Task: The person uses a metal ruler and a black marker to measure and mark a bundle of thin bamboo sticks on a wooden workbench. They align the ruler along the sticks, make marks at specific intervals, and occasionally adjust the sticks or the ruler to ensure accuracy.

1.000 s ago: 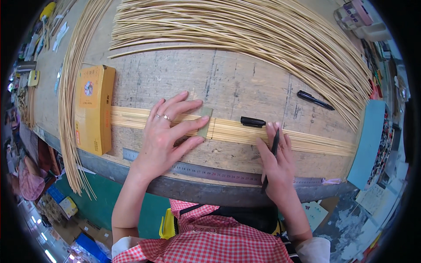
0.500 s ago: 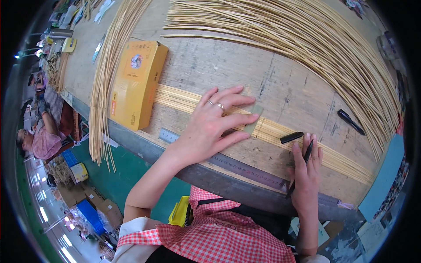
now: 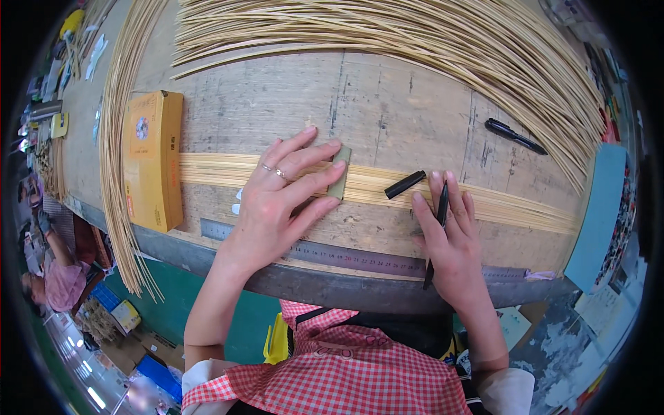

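Observation:
A row of thin pale bamboo strips (image 3: 377, 183) lies side by side across the wooden table. My left hand (image 3: 280, 197) rests over them with its fingers spread, the fingertips on a small flat green piece (image 3: 339, 176) set crosswise on the strips. In my right hand (image 3: 453, 245) a slim black pen (image 3: 440, 214) is held between the fingers, its length running up across the hand. The fingertips of that hand touch the strips. Just left of them, a black pen cap (image 3: 404, 185) lies on the row. Palms and undersides of both hands are hidden.
A yellow box (image 3: 152, 162) sits over the strips' left end; a blue-green block (image 3: 596, 218) stands at their right end. A steel ruler (image 3: 346, 257) runs along the front edge. Long strips (image 3: 387, 28) fill the back, others (image 3: 124, 138) the left. Another black pen (image 3: 515, 136) lies right.
The whole view has shifted and turned, so the table's things appear further left. Both hands keep about the same places on the strips, and the pen stays in my right hand.

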A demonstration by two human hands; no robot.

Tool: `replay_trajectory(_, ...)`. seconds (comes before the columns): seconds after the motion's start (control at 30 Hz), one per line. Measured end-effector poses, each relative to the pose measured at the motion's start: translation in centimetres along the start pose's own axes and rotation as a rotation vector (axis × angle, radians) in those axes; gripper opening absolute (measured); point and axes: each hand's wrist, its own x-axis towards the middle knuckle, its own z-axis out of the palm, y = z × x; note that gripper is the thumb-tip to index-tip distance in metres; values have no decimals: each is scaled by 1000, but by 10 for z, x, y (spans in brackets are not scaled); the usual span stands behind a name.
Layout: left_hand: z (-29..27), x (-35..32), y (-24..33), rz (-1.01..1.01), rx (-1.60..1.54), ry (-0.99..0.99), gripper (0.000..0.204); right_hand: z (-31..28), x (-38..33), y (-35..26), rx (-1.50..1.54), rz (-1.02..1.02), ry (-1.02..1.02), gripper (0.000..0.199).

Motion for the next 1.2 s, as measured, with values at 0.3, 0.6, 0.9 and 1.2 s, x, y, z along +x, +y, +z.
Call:
replay_trajectory(0.3,-1,0,-2,25,29,7,46,-1,-2,9,89,-109,170,63)
replay_trajectory(0.6,-1,1,-1,22,36,27,48,-7,18,-37,991,149,339,60)
replay_trajectory(0.9,-1,1,-2,19,13,31,48,23,44,-51,892,239,386,22)
replay_trajectory(1.2,0,1,-2,13,-7,30,48,28,52,-50,788,220,356,22)
